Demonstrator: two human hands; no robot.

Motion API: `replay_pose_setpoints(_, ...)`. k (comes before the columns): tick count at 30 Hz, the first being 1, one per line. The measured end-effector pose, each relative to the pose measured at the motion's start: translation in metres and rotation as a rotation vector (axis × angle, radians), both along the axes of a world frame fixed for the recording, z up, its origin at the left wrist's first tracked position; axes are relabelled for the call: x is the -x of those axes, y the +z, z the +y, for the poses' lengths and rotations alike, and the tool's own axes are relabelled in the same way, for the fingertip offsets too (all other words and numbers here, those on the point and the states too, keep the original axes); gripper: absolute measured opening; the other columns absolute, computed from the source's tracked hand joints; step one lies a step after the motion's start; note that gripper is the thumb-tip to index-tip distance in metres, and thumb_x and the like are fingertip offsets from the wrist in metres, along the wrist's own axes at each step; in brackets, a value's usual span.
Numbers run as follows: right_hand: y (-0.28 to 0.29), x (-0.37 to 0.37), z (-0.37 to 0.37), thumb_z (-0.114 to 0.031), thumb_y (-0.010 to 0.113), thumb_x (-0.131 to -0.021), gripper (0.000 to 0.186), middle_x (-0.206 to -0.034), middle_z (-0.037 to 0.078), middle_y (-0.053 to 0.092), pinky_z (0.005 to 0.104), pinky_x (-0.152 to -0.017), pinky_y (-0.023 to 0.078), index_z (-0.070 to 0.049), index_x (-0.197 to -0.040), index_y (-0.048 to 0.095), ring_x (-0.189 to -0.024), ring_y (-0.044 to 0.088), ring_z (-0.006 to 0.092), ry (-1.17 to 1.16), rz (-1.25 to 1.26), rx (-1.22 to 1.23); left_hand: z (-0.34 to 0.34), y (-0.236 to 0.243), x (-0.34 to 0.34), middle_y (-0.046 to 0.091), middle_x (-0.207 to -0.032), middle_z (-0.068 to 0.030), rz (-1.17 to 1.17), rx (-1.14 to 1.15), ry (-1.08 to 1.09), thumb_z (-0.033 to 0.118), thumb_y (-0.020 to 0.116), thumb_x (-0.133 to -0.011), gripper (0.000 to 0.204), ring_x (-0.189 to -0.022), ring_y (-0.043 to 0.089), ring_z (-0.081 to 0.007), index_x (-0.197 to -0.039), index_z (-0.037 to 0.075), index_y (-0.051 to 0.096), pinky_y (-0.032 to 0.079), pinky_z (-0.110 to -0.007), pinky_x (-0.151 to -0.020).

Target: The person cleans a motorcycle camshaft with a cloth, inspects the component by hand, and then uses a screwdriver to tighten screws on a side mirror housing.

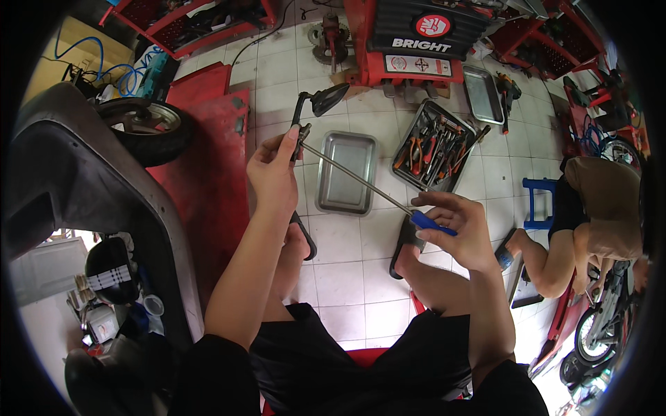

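My left hand [274, 166] is raised, pinching the metal clamp [303, 136] of a black motorcycle mirror [329, 101]. The mirror's bent stem [299, 109] rises from the clamp, with its head turned to the right. In my right hand [466, 229] is a long screwdriver [433, 222] with a blue handle. The fingers close loosely round the handle, some of them lifted. The screwdriver's thin shaft [357, 178] slants up and left, and its end meets the clamp by my left thumb. What exactly the tip sits in is too small to make out.
On the tiled floor lie a metal tray [323, 191], a black tray of hand tools [454, 111] and another metal tray [467, 92]. A red platform [208, 152] and dark bodywork [161, 208] stand left. At right, a person [603, 208] works by a motorcycle [603, 319].
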State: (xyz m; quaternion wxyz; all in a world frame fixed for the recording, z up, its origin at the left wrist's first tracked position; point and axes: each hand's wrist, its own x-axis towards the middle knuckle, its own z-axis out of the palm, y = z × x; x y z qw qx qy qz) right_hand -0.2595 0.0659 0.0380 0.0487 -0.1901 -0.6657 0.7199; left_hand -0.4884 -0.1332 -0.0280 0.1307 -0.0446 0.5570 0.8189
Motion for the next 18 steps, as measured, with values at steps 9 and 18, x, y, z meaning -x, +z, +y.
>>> replay_pose_setpoints(9, -0.015, 0.007, 0.017, -0.023, 0.074, -0.084, 0.026, -0.074, 0.011, 0.071, 0.0292, -0.054, 0.052, 0.003, -0.088, 0.072, -0.056, 0.064, 0.0156, 0.068, -0.365, -0.019, -0.011, -0.01, 0.011, 0.068, -0.087, -0.0092, -0.029, 0.011, -0.03, 0.004, 0.076, -0.084, 0.019, -0.071, 0.064, -0.0136, -0.086, 0.003, 0.058, 0.051, -0.027, -0.062)
replay_pose_setpoints(18, -0.033, 0.001, -0.013, -0.014, 0.084, -0.063, 0.03, -0.078, 0.005, 0.065, 0.0357, -0.062, 0.053, -0.007, -0.089, 0.069, -0.072, 0.064, 0.0249, -0.238, 0.239, -0.975, -0.012, -0.008, 0.017, 0.067, -0.086, -0.0047, -0.184, 0.005, -0.084, 0.009, 0.075, -0.086, 0.02, -0.07, 0.059, -0.0113, -0.099, 0.002, 0.061, 0.049, -0.026, -0.064)
